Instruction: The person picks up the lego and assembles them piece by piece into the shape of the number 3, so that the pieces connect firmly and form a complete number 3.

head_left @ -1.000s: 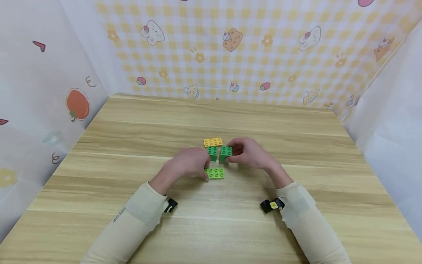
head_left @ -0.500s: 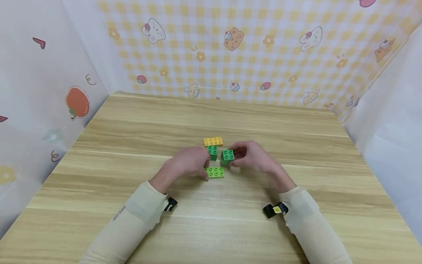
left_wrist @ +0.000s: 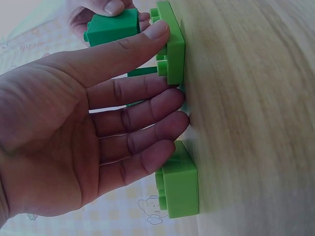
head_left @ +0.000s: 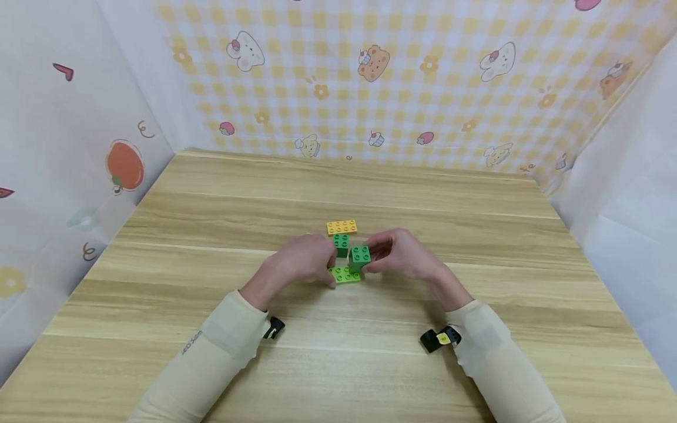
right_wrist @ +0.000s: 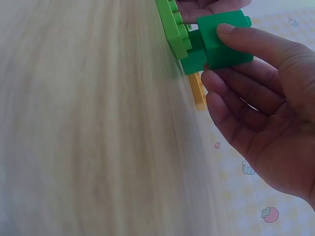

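Pinched between thumb and fingers of my right hand (head_left: pixel 400 254), a dark green two-by-two toy brick (head_left: pixel 360 256) is held studs up over the right end of a flat lime green brick (head_left: pixel 344 275). My left hand (head_left: pixel 304 258) holds the lime brick's left end, its thumb (left_wrist: pixel 156 30) along the near side and forefinger at the end. Just behind stands a second dark green brick (head_left: pixel 341 243). In the left wrist view another light green brick (left_wrist: pixel 180 189) sits by the little finger; my left hand mostly hides it from the head view.
A flat yellow-orange brick (head_left: pixel 341 227) lies behind the green ones. Everything rests on a wood-grain table (head_left: pixel 338 364). A checked, cartoon-printed backdrop (head_left: pixel 338 76) closes off the back, and pale sheets (head_left: pixel 629 235) hang at both sides.
My right hand has drawn its dark green brick away from the second one, toward me, then slightly left over the lime brick's right end. The left hand has stayed in place.
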`<state>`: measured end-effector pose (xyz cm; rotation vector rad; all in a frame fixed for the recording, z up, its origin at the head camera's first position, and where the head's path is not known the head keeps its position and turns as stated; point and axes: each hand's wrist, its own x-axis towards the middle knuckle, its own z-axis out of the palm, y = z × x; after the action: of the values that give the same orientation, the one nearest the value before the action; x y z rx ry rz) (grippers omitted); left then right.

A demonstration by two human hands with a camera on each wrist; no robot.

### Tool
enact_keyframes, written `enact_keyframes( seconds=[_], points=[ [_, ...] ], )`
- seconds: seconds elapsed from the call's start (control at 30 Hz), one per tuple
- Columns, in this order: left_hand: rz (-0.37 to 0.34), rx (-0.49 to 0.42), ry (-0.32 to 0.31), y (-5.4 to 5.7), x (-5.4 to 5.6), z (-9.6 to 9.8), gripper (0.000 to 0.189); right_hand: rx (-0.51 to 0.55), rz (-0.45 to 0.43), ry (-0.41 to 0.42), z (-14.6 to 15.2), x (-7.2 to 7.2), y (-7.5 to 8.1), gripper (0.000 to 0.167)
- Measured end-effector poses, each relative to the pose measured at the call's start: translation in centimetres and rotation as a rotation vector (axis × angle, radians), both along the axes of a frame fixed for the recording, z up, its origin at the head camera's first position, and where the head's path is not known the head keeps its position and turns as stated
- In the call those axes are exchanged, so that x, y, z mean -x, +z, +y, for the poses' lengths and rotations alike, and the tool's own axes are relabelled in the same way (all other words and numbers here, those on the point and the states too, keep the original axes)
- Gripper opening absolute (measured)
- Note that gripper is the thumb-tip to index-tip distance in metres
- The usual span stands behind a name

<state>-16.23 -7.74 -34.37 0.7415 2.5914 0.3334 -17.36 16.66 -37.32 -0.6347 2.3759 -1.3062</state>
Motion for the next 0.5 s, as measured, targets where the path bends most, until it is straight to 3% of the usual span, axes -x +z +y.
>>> enact_keyframes(
  seconds=[0.5],
  points=[
    [0.009, 0.006, -0.002, 0.0, 0.0, 0.04, 0.027, -0.005, 0.026, 0.038, -0.34, -0.08, -0.19, 0.033]
  ],
)
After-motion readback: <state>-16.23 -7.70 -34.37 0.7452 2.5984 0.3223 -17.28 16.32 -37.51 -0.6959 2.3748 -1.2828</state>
